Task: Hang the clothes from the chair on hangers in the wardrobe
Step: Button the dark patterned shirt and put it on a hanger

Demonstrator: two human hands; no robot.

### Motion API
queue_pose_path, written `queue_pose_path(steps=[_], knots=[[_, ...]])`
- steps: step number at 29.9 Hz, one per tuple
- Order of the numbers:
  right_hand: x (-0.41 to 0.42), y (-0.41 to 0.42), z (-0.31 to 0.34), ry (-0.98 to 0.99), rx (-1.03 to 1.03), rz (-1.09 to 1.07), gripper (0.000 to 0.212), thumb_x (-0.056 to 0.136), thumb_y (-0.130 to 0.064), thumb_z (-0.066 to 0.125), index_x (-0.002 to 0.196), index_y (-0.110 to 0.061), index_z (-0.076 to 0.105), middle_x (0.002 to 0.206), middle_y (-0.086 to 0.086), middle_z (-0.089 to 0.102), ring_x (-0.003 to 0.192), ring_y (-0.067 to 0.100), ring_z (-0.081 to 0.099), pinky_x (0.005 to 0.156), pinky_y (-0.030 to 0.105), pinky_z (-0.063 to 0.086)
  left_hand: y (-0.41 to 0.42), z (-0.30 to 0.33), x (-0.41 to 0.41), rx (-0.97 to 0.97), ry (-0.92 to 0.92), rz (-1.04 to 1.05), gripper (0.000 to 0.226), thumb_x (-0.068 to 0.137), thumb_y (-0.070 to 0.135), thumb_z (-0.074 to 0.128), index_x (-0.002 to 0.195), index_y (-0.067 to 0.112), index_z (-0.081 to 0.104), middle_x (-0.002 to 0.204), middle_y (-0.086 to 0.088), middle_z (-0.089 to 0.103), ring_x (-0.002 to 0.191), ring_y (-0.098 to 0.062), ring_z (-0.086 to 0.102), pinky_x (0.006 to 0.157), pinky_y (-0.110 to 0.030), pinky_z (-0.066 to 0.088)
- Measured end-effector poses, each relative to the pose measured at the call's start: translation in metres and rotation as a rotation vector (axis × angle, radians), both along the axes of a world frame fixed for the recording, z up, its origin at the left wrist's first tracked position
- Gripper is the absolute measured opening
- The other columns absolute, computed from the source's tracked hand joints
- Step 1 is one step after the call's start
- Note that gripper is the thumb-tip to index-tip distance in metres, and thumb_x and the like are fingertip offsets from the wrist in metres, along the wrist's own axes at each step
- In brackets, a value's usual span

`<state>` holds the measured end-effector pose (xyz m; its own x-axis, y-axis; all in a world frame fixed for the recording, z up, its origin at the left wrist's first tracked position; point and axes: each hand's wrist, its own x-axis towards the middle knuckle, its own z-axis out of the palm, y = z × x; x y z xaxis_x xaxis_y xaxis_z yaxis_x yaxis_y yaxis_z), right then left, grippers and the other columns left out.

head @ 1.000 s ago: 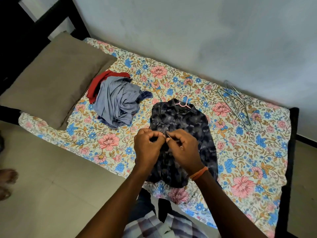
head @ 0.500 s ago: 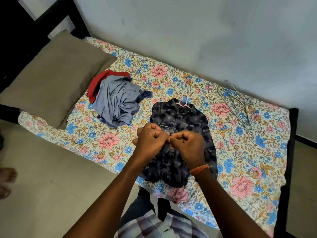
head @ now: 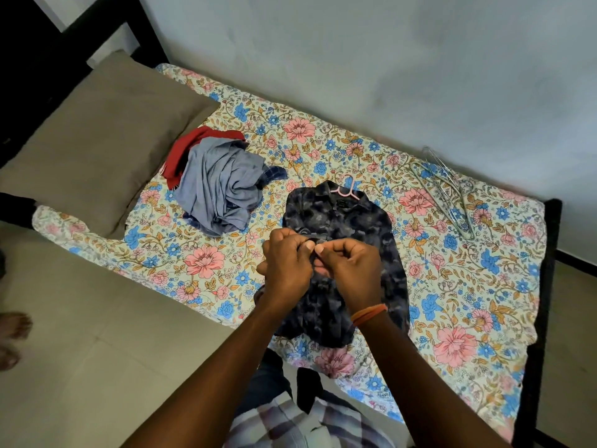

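A dark patterned shirt (head: pixel 352 221) lies flat on the flowered bedsheet (head: pixel 484 302), near the bed's near edge, with a pink hanger (head: pixel 347 188) inside its collar and the hook pointing toward the far wall. Both hands meet over the shirt's front: the left hand (head: pixel 286 263) and the right hand (head: pixel 350 270) have their fingers curled, each pinching the shirt's fabric at the middle, thumbs almost touching. An orange band sits on the right wrist. To the left lies a heap of clothes (head: pixel 223 189), grey-blue over red, just beside a brown pillow (head: pixel 97 140). Far right on the sheet lies a bundle of wire hangers (head: pixel 447 192).
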<state>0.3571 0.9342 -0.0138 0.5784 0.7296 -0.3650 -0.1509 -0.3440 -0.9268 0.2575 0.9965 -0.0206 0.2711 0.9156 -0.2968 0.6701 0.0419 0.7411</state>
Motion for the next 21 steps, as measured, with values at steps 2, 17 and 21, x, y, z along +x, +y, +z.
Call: queue_pose_path(steps=[2,17,21], knots=[[-0.008,0.003,-0.002,-0.101,-0.009,-0.025,0.013,0.091,-0.009,0.071,0.083,0.002,0.070,0.071,0.013,0.072,0.063,0.019,0.072,0.059,0.030,0.060,-0.005,0.000,0.003,0.009,-0.010,0.048,0.019,0.100,0.019,0.052,0.095,0.007,0.065,0.114,0.000,0.042,0.113,-0.017,0.037,0.086,-0.026,0.034],[-0.012,0.030,-0.084,0.501,-0.187,0.033,0.018,0.100,-0.006,0.053,0.089,0.001,0.065,0.070,0.007,0.062,0.060,0.013,0.059,0.062,0.027,0.058,0.027,-0.073,-0.019,-0.020,0.094,0.053,0.032,0.092,0.021,0.058,0.064,0.021,0.042,0.086,-0.007,0.052,0.076,-0.020,0.049,0.071,-0.034,0.038],[-0.024,0.062,-0.150,0.520,-0.334,0.020,0.017,0.100,-0.004,0.053,0.087,-0.002,0.063,0.073,0.009,0.062,0.062,0.016,0.059,0.058,0.025,0.057,0.056,-0.136,-0.029,-0.056,0.209,0.049,0.041,0.094,0.021,0.059,0.059,0.020,0.038,0.083,-0.009,0.046,0.070,-0.026,0.049,0.066,-0.036,0.038]])
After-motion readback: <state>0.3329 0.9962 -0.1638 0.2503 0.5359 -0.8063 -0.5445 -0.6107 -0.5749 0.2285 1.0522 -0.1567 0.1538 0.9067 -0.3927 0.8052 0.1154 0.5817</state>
